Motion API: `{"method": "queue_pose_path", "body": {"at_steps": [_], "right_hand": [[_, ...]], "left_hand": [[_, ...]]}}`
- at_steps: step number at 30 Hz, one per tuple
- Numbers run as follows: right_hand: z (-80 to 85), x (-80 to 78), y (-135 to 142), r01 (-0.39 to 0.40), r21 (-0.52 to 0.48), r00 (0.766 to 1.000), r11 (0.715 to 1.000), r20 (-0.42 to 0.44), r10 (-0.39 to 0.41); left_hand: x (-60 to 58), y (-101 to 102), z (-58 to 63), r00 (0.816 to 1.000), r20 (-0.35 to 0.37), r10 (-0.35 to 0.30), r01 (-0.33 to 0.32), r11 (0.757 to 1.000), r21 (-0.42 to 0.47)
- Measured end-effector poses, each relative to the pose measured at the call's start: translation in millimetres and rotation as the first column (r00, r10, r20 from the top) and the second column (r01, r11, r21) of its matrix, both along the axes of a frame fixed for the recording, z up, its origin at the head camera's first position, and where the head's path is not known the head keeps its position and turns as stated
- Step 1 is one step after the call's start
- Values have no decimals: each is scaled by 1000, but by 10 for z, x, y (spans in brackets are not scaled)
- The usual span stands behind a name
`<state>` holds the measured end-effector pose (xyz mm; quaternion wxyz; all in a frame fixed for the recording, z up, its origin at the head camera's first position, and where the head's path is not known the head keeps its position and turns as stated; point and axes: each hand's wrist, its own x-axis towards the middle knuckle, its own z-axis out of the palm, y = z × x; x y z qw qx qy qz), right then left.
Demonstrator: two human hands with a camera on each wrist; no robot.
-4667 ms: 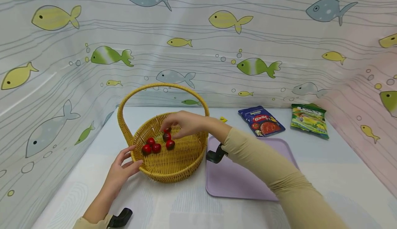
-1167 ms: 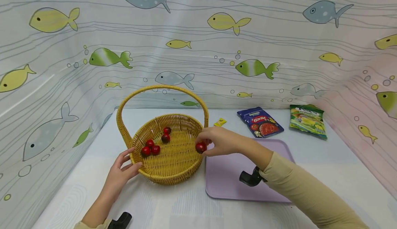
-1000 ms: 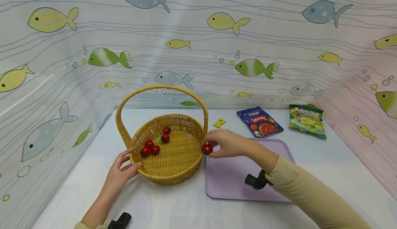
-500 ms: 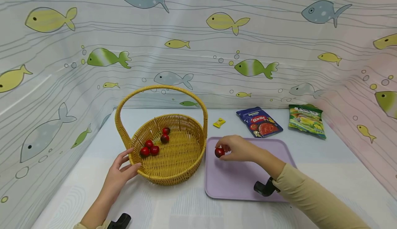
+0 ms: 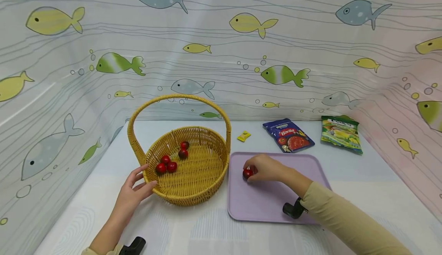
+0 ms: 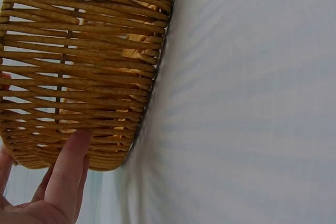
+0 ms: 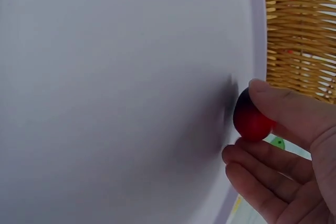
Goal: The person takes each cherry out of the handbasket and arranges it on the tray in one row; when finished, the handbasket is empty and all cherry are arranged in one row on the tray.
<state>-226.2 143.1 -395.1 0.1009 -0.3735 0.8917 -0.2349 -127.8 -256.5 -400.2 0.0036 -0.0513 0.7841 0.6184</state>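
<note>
Between thumb and fingers my right hand [image 5: 265, 168] pinches a glossy red cherry [image 5: 247, 174] with a dark end, low over the left part of the lilac tray [image 5: 272, 209]. The right wrist view shows this cherry [image 7: 253, 116] close above the tray, a shadow beside it. My left hand [image 5: 132, 191] rests against the near left side of the yellow wicker basket [image 5: 193, 199]. In the left wrist view its thumb [image 6: 68, 169] touches the woven outer wall. Several more cherries [image 5: 171, 166] lie inside the basket, mostly to the left.
The basket's tall arched handle [image 5: 183, 95] stands upright. Behind the tray lie a small yellow wrapped candy [image 5: 243, 136], a blue Barilla pouch [image 5: 289, 136] and a green snack bag [image 5: 341, 134]. A fish-patterned curtain [image 5: 221, 55] closes off the back and sides.
My right hand has taken a cherry from the basket, carried it right over the rim, and lowered it toward the tray. My left hand stays at the basket.
</note>
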Motion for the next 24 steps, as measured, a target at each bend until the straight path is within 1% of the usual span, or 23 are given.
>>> {"method": "queue_pose_path", "body": {"at_steps": [6,12,20,24], "right_hand": [[-56,-13,-17,-4,28,999,1000,-36,5],[-63,-6,-40,-12,38,998,999,-56,14],[4,21,-57,-4,56,999,998,-39,6],[94,29,-64,6,59,1000,998,-17,-5]], "left_hand": [[2,-5,-1,1000,-9,-5,5,1000,1],[5,-8,-9,1000,-14,-4,4,1000,5],[3,-7,-4,1000,2,-6,6,1000,9],[5,-9,-1,1000,12,-1,1,1000,6]]}}
